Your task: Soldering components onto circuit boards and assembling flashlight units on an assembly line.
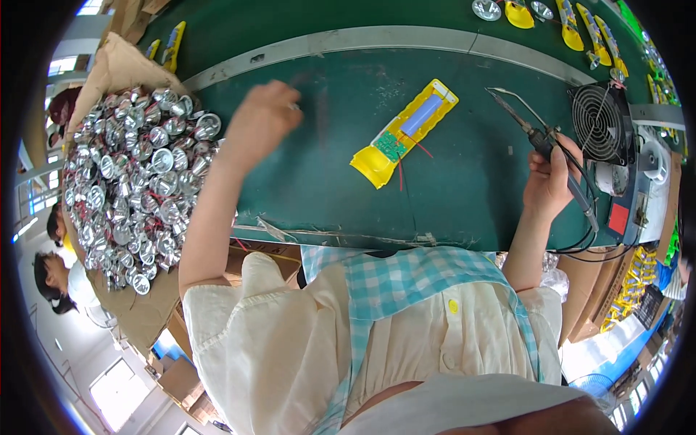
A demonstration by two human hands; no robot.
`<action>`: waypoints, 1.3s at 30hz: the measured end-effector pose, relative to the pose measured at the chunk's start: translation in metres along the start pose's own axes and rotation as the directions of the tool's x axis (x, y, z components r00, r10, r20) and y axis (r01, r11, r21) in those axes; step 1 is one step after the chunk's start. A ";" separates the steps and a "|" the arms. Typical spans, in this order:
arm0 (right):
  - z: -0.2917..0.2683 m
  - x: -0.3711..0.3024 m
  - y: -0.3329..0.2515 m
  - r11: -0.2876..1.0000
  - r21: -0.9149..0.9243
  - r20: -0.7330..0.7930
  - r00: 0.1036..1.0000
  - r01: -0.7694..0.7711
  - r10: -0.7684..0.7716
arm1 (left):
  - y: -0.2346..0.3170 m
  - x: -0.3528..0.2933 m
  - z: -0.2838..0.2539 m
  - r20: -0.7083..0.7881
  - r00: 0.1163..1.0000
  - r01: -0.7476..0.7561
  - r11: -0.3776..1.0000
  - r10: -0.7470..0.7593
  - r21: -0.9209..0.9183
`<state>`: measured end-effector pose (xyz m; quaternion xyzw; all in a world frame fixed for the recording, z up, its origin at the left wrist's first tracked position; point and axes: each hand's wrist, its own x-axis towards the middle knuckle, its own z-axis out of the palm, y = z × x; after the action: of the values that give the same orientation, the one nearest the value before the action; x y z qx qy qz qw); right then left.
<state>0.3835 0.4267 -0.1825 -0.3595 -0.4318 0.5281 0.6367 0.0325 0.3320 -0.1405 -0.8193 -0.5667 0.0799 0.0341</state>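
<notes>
My right hand (551,177) is closed around the dark handle of a soldering iron (540,140), whose tip points up and to the left. A thin metal feed tube runs beside the tip. Left of it, on the green bench, lies a yellow flashlight housing half (377,167), set at a slant. Inside are a blue cylindrical battery (422,116) and a green circuit board (391,146), with red wires sticking out. My left hand (270,109) hovers above the bench with curled fingers, between the housing and the reflector pile. A small bright spot shows at its fingertips, too small to name.
A large cardboard box (119,58) of shiny reflector cups (163,161) with red wires stands at left. A black fan (599,123) and a solder station (622,210) stand at right. Beyond the metal rail (362,38) lie more yellow housings (570,25). Cables hang by my right wrist.
</notes>
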 end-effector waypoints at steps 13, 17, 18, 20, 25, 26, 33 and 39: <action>0.006 -0.005 -0.002 0.999 0.007 0.062 0.997 -0.048 0.048 | 0.013 0.022 0.021 -0.134 0.699 0.532 0.636 -0.702 -0.559; 0.009 -0.010 -0.004 0.998 0.031 0.098 0.993 -0.063 0.060 | -0.001 0.040 0.034 0.063 0.810 0.507 0.643 -0.582 -0.574; 0.008 -0.010 -0.004 0.998 0.025 0.096 0.993 -0.065 0.062 | 0.000 0.045 0.033 0.159 0.852 0.478 0.619 -0.499 -0.623; 0.009 -0.012 -0.003 0.996 0.025 0.100 0.992 -0.080 0.077 | 0.005 0.043 0.025 0.167 0.847 0.478 0.583 -0.506 -0.657; 0.016 -0.031 -0.015 0.996 -0.052 0.289 0.954 -0.066 0.078 | 0.052 0.026 0.008 0.011 0.837 0.320 0.473 -0.547 -0.821; 0.018 -0.037 -0.013 0.991 -0.127 0.361 0.929 -0.036 0.079 | 0.064 0.024 0.008 -0.075 0.808 0.265 0.473 -0.585 -0.841; 0.037 -0.055 -0.006 0.961 -0.169 0.329 0.907 -0.219 0.264 | 0.107 0.018 0.007 -0.216 0.756 0.221 0.552 -0.618 -0.804; 0.039 -0.060 0.005 0.945 -0.208 0.299 0.903 -0.254 0.308 | 0.112 0.015 0.016 -0.204 0.774 0.210 0.547 -0.599 -0.810</action>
<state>0.3416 0.3688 -0.1831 -0.3766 -0.5167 0.6295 0.4415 0.1382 0.3057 -0.1743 -0.5916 -0.7006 -0.3675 -0.1552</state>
